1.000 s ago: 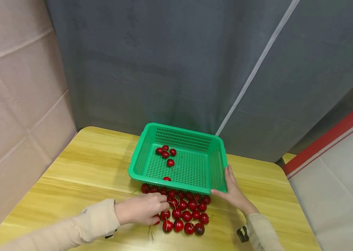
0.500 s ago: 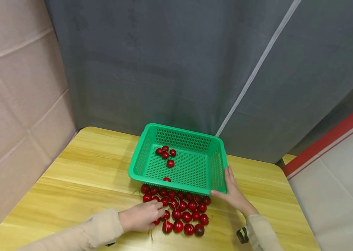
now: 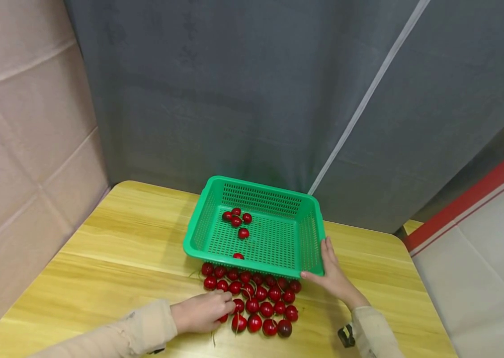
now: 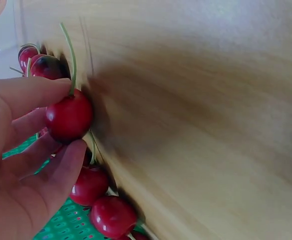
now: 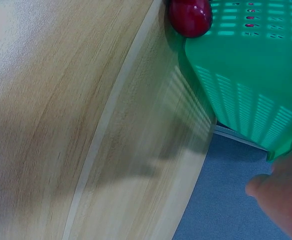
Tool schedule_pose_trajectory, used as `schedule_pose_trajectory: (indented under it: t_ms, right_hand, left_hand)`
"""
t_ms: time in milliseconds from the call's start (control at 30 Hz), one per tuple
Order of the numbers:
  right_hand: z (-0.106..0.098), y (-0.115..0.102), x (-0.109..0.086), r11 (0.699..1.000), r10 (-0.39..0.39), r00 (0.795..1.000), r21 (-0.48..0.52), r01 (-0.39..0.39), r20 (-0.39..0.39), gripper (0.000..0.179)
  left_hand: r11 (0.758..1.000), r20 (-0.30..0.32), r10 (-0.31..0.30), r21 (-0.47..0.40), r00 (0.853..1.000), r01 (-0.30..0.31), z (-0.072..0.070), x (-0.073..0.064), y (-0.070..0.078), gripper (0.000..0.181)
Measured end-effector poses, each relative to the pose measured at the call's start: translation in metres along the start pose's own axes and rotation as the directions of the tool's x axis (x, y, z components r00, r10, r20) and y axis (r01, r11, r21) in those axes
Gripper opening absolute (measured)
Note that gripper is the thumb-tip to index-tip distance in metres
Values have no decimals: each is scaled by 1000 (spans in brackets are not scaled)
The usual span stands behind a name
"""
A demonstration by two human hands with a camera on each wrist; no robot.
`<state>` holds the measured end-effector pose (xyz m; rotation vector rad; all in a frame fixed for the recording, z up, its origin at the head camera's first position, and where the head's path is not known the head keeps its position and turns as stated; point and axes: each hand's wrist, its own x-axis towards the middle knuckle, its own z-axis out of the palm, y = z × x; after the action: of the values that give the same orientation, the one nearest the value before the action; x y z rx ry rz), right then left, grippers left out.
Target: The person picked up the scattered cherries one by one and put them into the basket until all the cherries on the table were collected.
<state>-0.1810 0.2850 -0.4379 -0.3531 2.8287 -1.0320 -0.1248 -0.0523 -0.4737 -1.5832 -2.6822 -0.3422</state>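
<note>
My left hand is at the left edge of a block of red cherries on the table. In the left wrist view its thumb and fingertips pinch one stemmed cherry, the stem pointing up. Behind the cherries stands a green plastic basket with several cherries inside. Straight fingers of my right hand lie along the basket's right side, the thumb touching its front right corner. Only part of that hand shows in the right wrist view, beside the basket wall.
Several cherries in rough rows lie close against the basket's front on the wooden table. A dark grey curtain hangs behind the table. Pale panels rise at the left, and a red-edged white panel stands at the right.
My left hand has moved slightly down, uncovering cherries at the block's left edge, and in the last half second barely shifted. My right hand and the basket have stayed in place.
</note>
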Motion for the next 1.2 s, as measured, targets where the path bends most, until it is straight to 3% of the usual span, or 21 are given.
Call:
schedule_pose_trajectory:
  t_ms: [133,233,400,500,667,800,900,1033,1133,1200]
  right_hand:
    - [0,0,0,1000,-2,1000,0,2,-2,107]
    - [0,0,0,1000,0,1000,-1,0,-2,107]
    - [-1,0,-1,1000,4,1000,-2,-4,-1,107]
    - [-1,0,-1,1000,4,1000,-6,-4,0,107]
    - [0,1,0,1000,-1,1000,-10,1,-5,107]
    - [1,1,-1,1000,-4,1000,-10,3,-11,107]
    - [3,0,-2,1000,-1,1000,-7,1,-8,107]
    - [3,-1,-4,1000,3,1000,-3,-3,-1,107]
    - [1,-2,-5,1000,2,1000,0,-2,2,107]
    - [1,-2,-5,1000,2,1000,1,-2,-1,107]
  left_hand:
    - [1000,-6,-5,7,1000,5,-4,1,1,22]
    - [1000,-9,-3,-6,1000,3,-15,3,3,21]
    - [998,-33,55,-36,998,-56,-59,16,6,22]
    - [997,-79,74,-22,994,-76,-92,29,-2,20]
    - [998,-153,7,-57,988,-16,-132,55,-40,17]
    - [990,-174,-105,-109,979,87,-146,74,-80,14]
    - [977,-125,-190,-124,974,174,-148,86,-107,13]
    - [953,-19,-274,-139,961,269,-147,99,-134,12]
    - [932,51,-330,-139,942,334,-144,108,-147,11]
    - [910,87,-377,-150,922,386,-139,112,-154,11]
